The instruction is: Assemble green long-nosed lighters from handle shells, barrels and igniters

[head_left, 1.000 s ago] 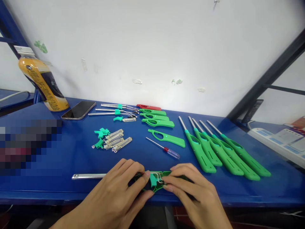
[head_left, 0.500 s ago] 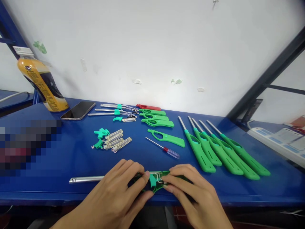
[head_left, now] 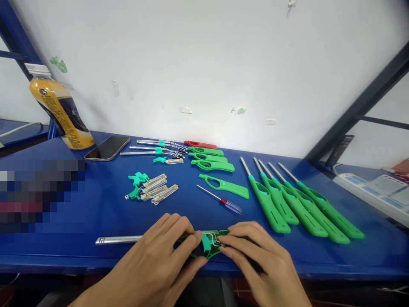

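At the table's front edge lies an opened green stick lighter point(head_left: 212, 256), its inside facing up. The metal tube point(head_left: 118, 240) sticks out to the left, past my left hand point(head_left: 159, 251). That hand is closed on the lighter, thumb and forefinger beside the teal trigger point(head_left: 206, 243). My right hand point(head_left: 265, 251) is closed round the handle end, with fingertips pressed in by the white wires point(head_left: 214, 236). What lies under those fingertips is hidden.
Behind are a screwdriver point(head_left: 230, 206), a green half shell point(head_left: 231, 188), clear fuel tanks point(head_left: 155, 187) and teal triggers point(head_left: 134, 192). Several assembled lighters point(head_left: 271, 209) lie right. Tubes with wires point(head_left: 145, 149) and a red shell point(head_left: 201, 145) lie farther back. A phone point(head_left: 108, 148) and bottle point(head_left: 64, 111) stand left.
The whole view has shifted slightly, so things appear a little farther right. Both hands keep nearly the same grip on the lighter; no part has visibly changed place.
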Tool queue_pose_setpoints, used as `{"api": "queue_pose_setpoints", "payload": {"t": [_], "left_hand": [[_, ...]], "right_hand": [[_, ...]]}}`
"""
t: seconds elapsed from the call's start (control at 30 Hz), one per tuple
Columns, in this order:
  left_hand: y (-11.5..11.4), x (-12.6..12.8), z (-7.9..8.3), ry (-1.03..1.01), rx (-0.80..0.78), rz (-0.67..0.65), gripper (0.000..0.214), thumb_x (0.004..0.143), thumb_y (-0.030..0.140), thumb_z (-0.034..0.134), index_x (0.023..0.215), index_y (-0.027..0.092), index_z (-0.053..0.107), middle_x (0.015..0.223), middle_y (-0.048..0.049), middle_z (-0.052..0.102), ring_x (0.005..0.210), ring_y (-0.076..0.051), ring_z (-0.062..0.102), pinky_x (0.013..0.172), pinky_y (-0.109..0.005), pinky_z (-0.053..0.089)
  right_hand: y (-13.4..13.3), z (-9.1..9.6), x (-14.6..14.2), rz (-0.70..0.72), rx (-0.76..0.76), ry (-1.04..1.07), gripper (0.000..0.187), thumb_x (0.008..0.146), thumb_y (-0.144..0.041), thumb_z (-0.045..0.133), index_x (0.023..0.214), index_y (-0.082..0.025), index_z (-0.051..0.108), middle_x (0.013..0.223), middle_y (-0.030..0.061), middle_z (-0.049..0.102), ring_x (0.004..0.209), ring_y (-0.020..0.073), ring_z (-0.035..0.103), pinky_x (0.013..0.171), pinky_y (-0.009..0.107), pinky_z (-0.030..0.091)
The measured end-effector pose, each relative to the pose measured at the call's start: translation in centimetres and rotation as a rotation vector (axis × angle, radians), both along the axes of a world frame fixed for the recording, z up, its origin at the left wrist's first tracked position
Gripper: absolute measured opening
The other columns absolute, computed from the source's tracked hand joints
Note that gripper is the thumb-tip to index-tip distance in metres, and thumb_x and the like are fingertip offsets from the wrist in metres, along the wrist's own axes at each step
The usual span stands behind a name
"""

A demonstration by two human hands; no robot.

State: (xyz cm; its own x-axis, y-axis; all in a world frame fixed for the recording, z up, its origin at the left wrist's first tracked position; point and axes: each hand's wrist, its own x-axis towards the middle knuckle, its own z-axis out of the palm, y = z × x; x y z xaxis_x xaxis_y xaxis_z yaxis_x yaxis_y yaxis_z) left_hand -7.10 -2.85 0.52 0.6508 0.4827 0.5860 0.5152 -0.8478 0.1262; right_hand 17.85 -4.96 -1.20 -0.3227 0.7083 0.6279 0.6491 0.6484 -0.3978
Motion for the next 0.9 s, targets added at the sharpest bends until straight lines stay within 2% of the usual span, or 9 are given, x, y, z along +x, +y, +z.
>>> {"api": "queue_pose_setpoints", "payload": {"t": [0.2,0.43,0.67,0.77,0.9], "left_hand": [[0.09,-0.23,-0.05,0.017,0.007,0.030,0.015,0.113,0.024,0.048,0.118,0.018,0.061,0.101,-0.0075,0.067,0.088,-0.025,0.062,0.079,-0.041,0.058],[0.14,0.05,0.15,0.039,0.036,0.069,0.027,0.118,0.031,0.038,0.124,0.018,0.061,0.116,-0.0081,0.073,0.109,-0.024,0.070,0.096,-0.039,0.058],[0.10,-0.15,0.07,0.061,0.028,0.079,0.029,0.118,0.034,0.037,0.126,0.018,0.060,0.118,-0.0093,0.072,0.110,-0.026,0.071,0.096,-0.042,0.059],[0.12,-0.22,-0.06,0.055,0.000,0.067,0.026,0.118,0.033,0.039,0.125,0.019,0.060,0.118,-0.0095,0.071,0.107,-0.027,0.070,0.093,-0.043,0.060],[0.13,-0.25,-0.23,0.050,-0.009,0.068,0.023,0.116,0.031,0.043,0.127,0.019,0.060,0.120,-0.0100,0.069,0.108,-0.027,0.069,0.094,-0.043,0.059]], "right_hand": [[0.13,0.02,0.01,0.015,-0.031,-0.019,0.020,0.104,-0.015,0.067,0.116,-0.029,0.075,0.106,-0.0007,0.076,0.098,0.0165,0.071,0.082,0.029,0.061],[-0.06,0.04,0.04,-0.006,-0.112,-0.015,0.019,0.106,-0.021,0.066,0.116,-0.034,0.074,0.107,-0.0017,0.075,0.098,0.0172,0.072,0.085,0.030,0.061],[0.05,-0.07,0.04,-0.021,-0.134,-0.042,0.020,0.107,-0.022,0.063,0.118,-0.035,0.074,0.110,-0.0005,0.074,0.100,0.0186,0.072,0.088,0.032,0.062],[-0.03,0.02,0.07,-0.021,-0.128,-0.041,0.022,0.107,-0.022,0.063,0.119,-0.036,0.074,0.110,-0.0014,0.074,0.100,0.0178,0.072,0.088,0.030,0.063],[-0.28,0.13,0.27,-0.049,-0.111,0.003,0.020,0.106,-0.025,0.066,0.120,-0.035,0.075,0.109,-0.0015,0.075,0.100,0.0145,0.075,0.088,0.023,0.063]]}}
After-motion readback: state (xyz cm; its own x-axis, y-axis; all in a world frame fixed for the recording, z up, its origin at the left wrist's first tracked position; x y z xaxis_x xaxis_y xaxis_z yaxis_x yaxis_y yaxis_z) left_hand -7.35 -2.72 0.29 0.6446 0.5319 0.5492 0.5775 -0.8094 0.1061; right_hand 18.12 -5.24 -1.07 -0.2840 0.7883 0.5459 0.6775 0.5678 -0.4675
